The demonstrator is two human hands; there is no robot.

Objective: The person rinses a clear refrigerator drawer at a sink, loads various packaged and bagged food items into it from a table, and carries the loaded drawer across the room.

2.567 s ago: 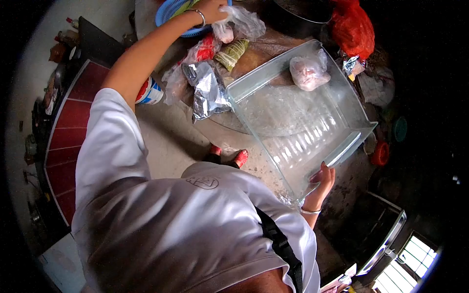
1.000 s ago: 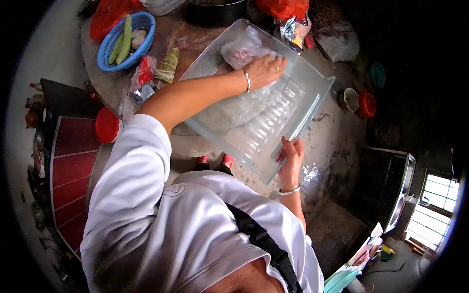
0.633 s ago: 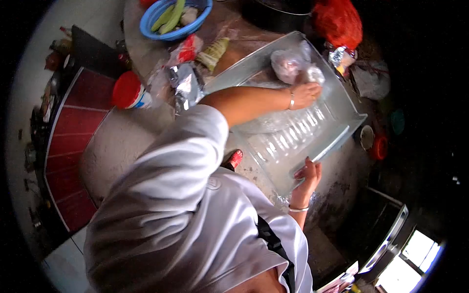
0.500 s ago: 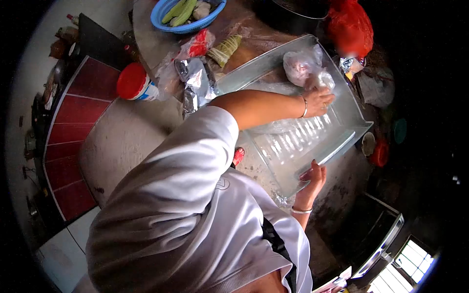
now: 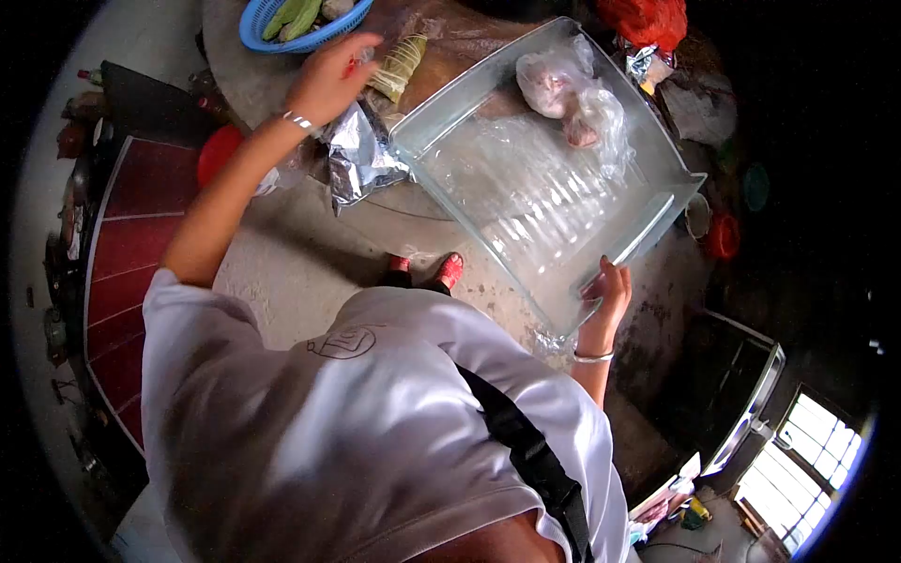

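My right hand (image 5: 610, 295) grips the near corner of a clear plastic drawer (image 5: 474, 230), which is held tilted against the table. Inside the drawer lie knotted plastic bags (image 5: 554, 83) with pinkish contents. At the table's edge, my left hand (image 5: 330, 77) is closed around a red-and-white plastic bag (image 5: 353, 64), most of it hidden by my fingers. Just right of that hand is a green leaf-like bundle tied with string (image 5: 402, 68). A silver foil bag (image 5: 360, 159) lies below it, near the drawer's left corner.
A blue basket (image 5: 314, 39) of green gourds stands at the upper left. A red-lidded tub (image 5: 218, 155) is beside the table. A red plastic bag (image 5: 648, 21) sits beyond the drawer. A dark cabinet or appliance (image 5: 718, 399) stands lower right.
My left hand has let go of the bags in the drawer and moved left to the red-and-white bag. My right hand keeps its hold on the drawer. The view has shifted slightly.
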